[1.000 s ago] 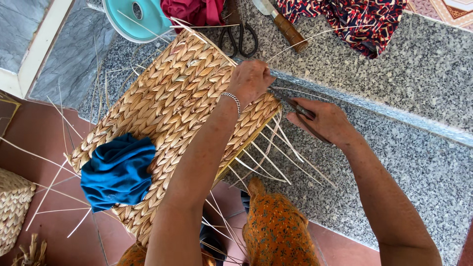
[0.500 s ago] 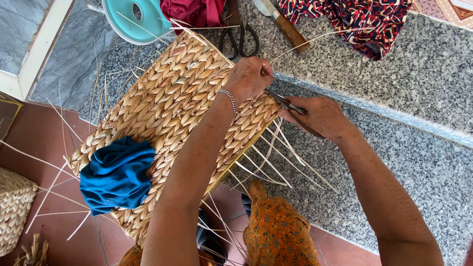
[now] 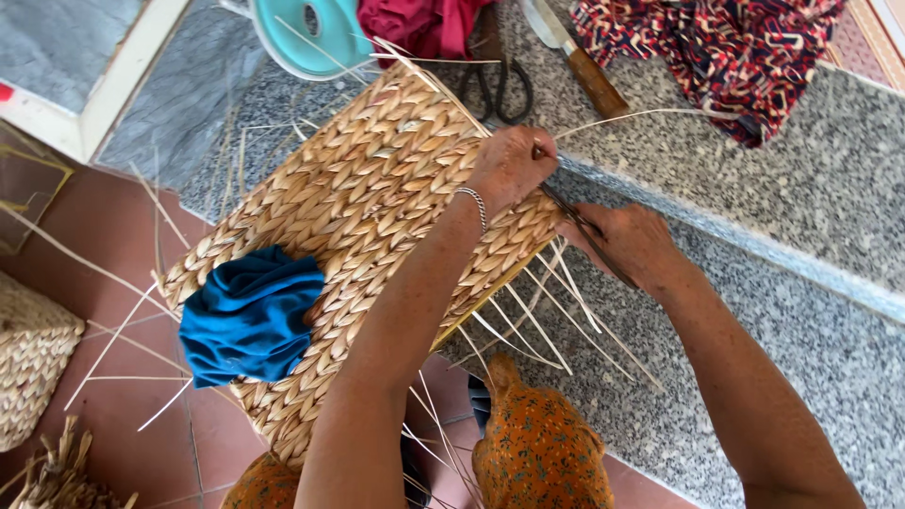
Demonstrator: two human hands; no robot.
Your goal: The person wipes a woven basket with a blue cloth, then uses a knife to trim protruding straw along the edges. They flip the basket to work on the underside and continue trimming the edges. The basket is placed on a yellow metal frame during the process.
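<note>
Head view: woven basket (image 3: 377, 217) lies centre frame, walls mostly plaited, loose strands (image 3: 547, 320) left at 4 o'clock. We clamp its rim with left hand (image 3: 514, 165); right hand (image 3: 627, 243) grips a thin metal tool (image 3: 575, 219). Blue cloth (image 3: 247, 316) at 8 o'clock.

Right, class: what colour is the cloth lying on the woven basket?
Blue, a deep teal shade. The cloth lies on the basket, clearest in the head view.
</note>
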